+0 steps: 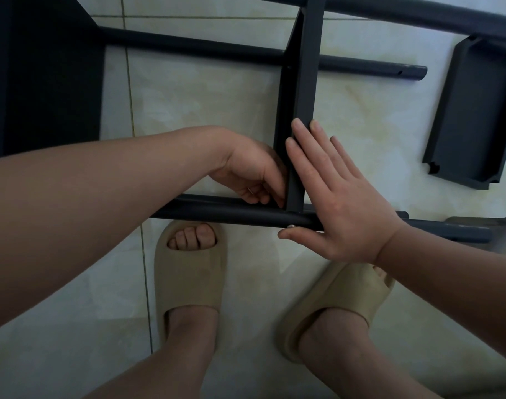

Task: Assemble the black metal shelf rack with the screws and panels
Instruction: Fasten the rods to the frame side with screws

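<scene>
A black shelf panel (pixel 305 82) stands on edge between two dark metal tubes, the far tube (pixel 205 48) and the near tube (pixel 231 216). A silver screw head (pixel 290 226) shows on the near tube just below the panel's end. My right hand (pixel 341 203) lies flat with straight fingers against the panel's right face, thumb under the near tube beside the screw. My left hand (pixel 251 174) reaches in from the left with fingers curled at the joint of panel and near tube; what its fingertips hold is hidden.
A loose black panel (pixel 473 110) lies on the tile floor at the right. A large dark panel (pixel 44 73) fills the upper left. Another tube (pixel 418 15) crosses the top. My feet in beige slippers (pixel 188 272) stand just below the near tube.
</scene>
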